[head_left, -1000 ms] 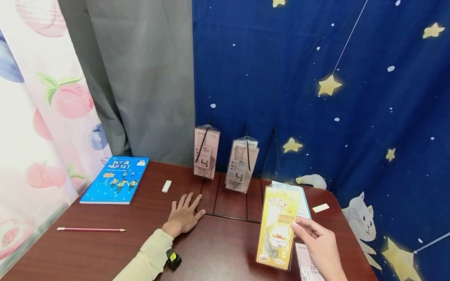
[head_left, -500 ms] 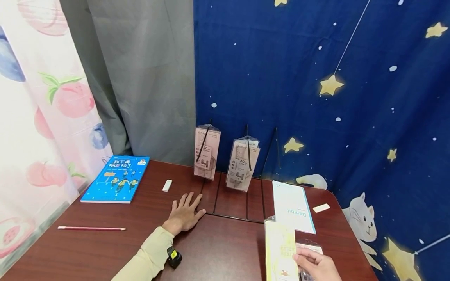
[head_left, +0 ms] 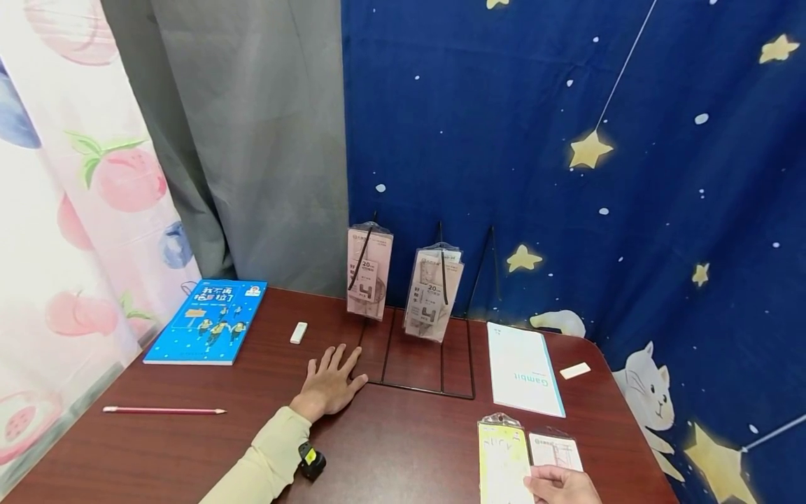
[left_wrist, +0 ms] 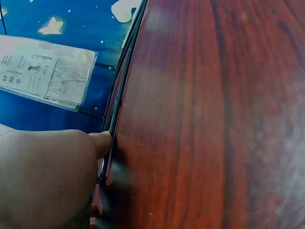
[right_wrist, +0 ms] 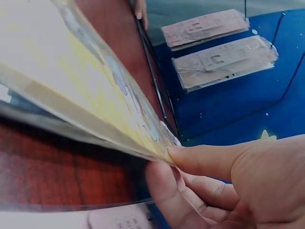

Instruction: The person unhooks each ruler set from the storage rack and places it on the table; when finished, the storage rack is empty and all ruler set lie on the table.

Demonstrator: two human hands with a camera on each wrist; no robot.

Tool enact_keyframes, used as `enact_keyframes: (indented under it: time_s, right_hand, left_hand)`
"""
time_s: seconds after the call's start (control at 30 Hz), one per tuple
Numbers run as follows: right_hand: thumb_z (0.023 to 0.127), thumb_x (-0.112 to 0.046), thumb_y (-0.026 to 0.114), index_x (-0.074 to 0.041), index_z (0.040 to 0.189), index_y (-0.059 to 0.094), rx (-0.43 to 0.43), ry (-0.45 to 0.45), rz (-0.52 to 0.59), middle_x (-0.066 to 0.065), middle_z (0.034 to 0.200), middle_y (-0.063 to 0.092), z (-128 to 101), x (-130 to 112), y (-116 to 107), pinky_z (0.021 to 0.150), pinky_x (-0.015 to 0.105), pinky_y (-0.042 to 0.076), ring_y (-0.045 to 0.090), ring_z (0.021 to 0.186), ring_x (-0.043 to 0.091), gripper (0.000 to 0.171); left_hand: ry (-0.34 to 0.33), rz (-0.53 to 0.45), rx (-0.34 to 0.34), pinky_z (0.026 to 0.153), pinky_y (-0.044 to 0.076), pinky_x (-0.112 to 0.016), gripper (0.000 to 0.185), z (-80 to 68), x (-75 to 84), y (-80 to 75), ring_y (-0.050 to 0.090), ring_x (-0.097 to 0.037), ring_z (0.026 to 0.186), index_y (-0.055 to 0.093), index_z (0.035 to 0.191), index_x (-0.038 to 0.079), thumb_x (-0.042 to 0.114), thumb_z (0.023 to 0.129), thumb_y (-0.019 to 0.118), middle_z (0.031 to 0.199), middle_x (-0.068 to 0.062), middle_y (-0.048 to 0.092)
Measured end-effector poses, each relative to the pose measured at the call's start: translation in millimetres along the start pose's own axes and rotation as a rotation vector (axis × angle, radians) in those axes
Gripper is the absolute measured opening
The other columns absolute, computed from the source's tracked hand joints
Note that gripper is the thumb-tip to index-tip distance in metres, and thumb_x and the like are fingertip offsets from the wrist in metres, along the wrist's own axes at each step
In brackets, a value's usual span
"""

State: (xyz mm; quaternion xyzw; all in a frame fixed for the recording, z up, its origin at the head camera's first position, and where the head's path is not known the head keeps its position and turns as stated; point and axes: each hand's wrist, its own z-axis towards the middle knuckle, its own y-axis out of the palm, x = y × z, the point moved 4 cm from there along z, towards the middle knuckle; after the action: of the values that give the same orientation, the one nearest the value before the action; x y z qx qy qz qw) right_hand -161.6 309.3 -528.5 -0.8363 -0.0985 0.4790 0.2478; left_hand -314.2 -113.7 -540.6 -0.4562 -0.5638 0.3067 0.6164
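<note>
yellow pack (head_left: 504, 465) lowered | right hand (head_left: 562, 485) pinching, cut off by frame

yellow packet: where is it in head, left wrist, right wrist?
Head: yellow packet at the bottom edge, right of centre, held by the right hand.
Left wrist: not in it.
Right wrist: fills the upper left, seen edge-on, its corner pinched by the right hand's fingers.
Shared landmark: the black wire rack with pink packets on it.
</note>
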Motion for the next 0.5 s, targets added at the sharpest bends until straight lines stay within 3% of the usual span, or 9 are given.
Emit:
enact_keyframes:
  time_s: [0.5]
  right_hand:
    - [0.083,-0.016,0.085,0.005,0.093,0.079,0.085,-0.096,-0.237,0.005,0.073,0.077,-7,-9,3,0.06,0.032,0.058,0.072,0.065,0.013,0.024]
  left_hand:
    - [0.002,-0.004,0.008,0.122,0.014,-0.073,0.066,2.7,-1.1,2.4,0.019,-0.045,0.159,0.03,0.165,0.016,0.045,0.108,0.047,0.171,-0.022,0.024]
